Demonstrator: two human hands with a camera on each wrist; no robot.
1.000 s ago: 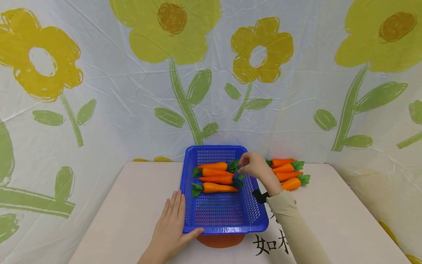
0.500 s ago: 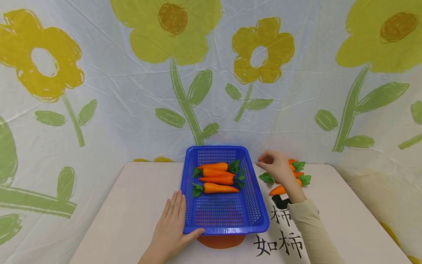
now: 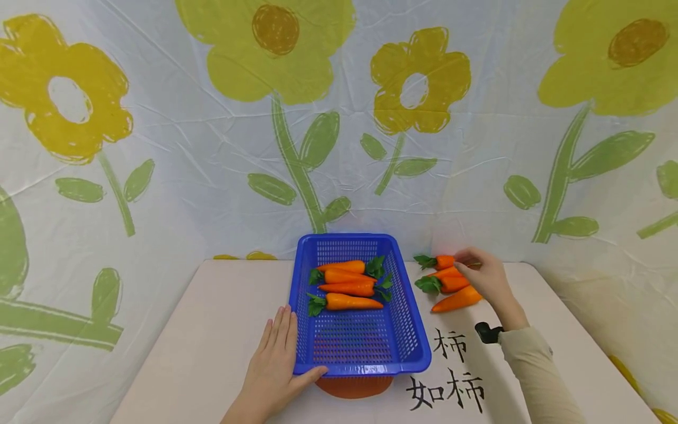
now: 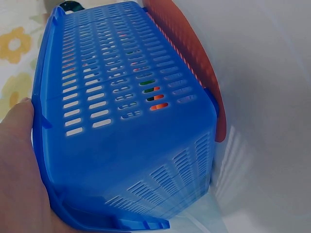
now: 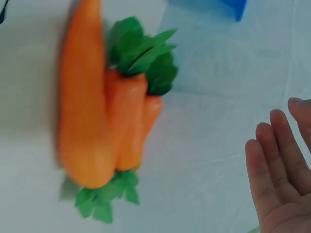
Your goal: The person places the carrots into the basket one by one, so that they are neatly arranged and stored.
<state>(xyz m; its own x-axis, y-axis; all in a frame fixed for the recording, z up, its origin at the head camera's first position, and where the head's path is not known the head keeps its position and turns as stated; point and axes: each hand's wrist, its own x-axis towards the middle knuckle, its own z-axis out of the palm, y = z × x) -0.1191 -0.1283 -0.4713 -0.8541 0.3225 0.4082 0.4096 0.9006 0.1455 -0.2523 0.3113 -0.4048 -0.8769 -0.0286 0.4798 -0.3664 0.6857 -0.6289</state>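
A blue plastic basket with slotted walls stands mid-table, holding a row of several orange carrots with green leafy tops. My left hand rests along its left side, fingers straight, the thumb lying on the front rim; the left wrist view shows the basket's outer wall up close. Right of the basket, more carrots lie side by side on the table. Over their right ends hovers my right hand, partly covering them. In the right wrist view its fingers hold nothing, apart from the nearest carrot.
A reddish-brown rounded shape shows beneath the basket's front edge. Black brush characters mark the light tabletop at front right. Behind the table hangs a white cloth printed with yellow flowers.
My right hand has moved rightward from above the basket's right rim to over the loose carrots, uncovering their left ends. The left hand, the basket and its carrots have stayed in place.
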